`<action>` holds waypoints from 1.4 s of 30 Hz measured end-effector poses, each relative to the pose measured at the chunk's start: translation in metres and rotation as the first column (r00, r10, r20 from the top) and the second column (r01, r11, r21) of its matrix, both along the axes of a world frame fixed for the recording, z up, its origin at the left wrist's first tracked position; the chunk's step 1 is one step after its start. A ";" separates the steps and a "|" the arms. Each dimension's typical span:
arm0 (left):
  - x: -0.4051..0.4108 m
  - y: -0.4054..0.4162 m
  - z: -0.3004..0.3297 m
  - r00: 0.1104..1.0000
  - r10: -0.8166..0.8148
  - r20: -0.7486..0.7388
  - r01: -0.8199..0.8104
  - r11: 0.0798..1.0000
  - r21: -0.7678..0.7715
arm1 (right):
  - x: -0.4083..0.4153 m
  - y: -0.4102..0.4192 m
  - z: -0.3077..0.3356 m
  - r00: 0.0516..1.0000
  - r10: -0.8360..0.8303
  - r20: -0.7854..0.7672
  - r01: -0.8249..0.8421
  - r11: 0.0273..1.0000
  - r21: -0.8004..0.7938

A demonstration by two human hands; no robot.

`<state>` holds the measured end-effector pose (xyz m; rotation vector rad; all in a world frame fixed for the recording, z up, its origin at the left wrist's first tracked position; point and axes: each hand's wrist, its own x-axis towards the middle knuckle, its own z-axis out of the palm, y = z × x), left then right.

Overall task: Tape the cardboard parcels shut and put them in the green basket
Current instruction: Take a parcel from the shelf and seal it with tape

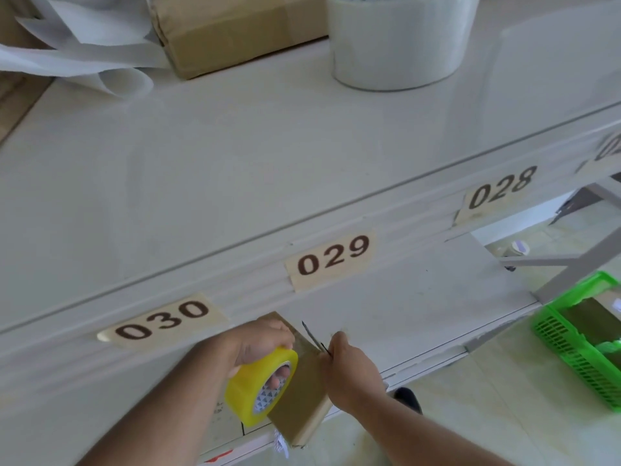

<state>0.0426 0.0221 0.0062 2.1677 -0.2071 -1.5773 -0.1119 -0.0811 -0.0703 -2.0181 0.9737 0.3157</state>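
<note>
The left hand [260, 344] grips the yellow tape roll [260, 386] with fingers through its core, holding it on the parcel [300, 405] at the near table edge [420, 314], probably to keep the strip taut. The right hand [347, 368] is closed round a thin blade [314, 338], its tip just past the roll over the parcel's far end, seemingly placed to cut the strip. The green basket [571, 341] waits on the floor to the right, already holding brown parcels.
</note>
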 end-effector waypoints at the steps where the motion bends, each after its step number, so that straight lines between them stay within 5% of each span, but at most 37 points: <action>1: 0.001 0.000 -0.002 1.000 0.000 -0.009 0.000 1.000 -0.003 | -0.002 -0.002 0.000 0.998 -0.033 0.044 0.033 0.999 0.000; 4: 0.003 0.002 -0.004 1.000 0.016 -0.026 -0.016 1.000 0.008 | -0.014 -0.006 0.000 0.983 -0.125 0.137 0.124 0.992 0.015; 14: -0.001 0.010 -0.008 0.995 0.098 0.010 -0.097 0.994 -0.050 | -0.018 0.008 0.004 0.995 -0.079 0.061 0.075 0.996 0.056; 30: -0.010 0.019 0.001 0.985 0.018 0.173 -0.012 0.999 -0.039 | -0.010 0.022 0.007 0.967 0.240 0.086 -0.214 0.947 -0.240; 42: -0.009 0.020 -0.001 0.987 -0.004 0.162 0.010 0.999 -0.039 | -0.014 0.004 0.004 0.933 0.348 0.092 -0.319 0.918 -0.234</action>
